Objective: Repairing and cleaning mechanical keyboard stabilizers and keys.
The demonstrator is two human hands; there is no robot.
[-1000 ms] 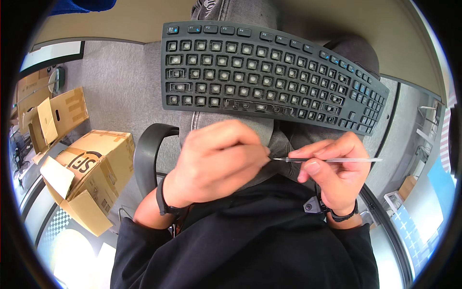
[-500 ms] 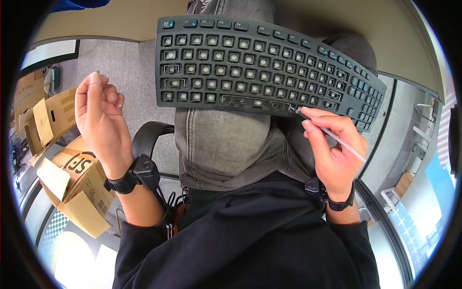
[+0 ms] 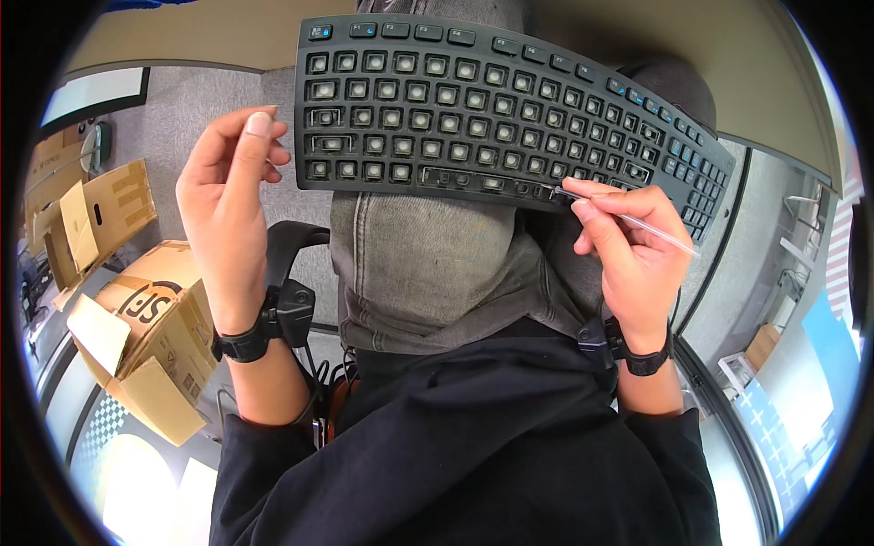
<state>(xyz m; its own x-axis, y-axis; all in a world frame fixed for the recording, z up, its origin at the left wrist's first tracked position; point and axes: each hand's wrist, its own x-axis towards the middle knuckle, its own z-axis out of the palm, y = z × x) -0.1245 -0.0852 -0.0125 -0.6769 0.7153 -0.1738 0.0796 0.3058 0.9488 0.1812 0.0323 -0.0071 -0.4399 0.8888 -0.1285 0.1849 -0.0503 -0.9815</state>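
Observation:
A black keyboard (image 3: 473, 118) lies across my lap, many of its keycaps off so that pale round switch domes show in square wells. The top row and the right-hand block keep their caps. My right hand (image 3: 642, 250) pinches a thin stick-like tool (image 3: 660, 235) with a clear handle. Its dark end meets the keyboard's near edge, by the right end of the long bare spacebar slot (image 3: 473, 180). My left hand (image 3: 228, 200) is raised just left of the keyboard, thumb pressed to the fingers; anything between them is too small to make out.
My grey-trousered knee (image 3: 428, 255) is under the keyboard. Beyond it stands a beige panel (image 3: 273, 36). Open cardboard boxes (image 3: 150, 314) are on the left, near a black chair armrest (image 3: 289, 246). Black wrist straps with small devices (image 3: 289, 314) are on both my wrists.
My left hand has moved right and nearer the keyboard, its fingers now pointing toward it. The keyboard's left part has shifted slightly away from me. The right hand's tool tip has moved slightly left.

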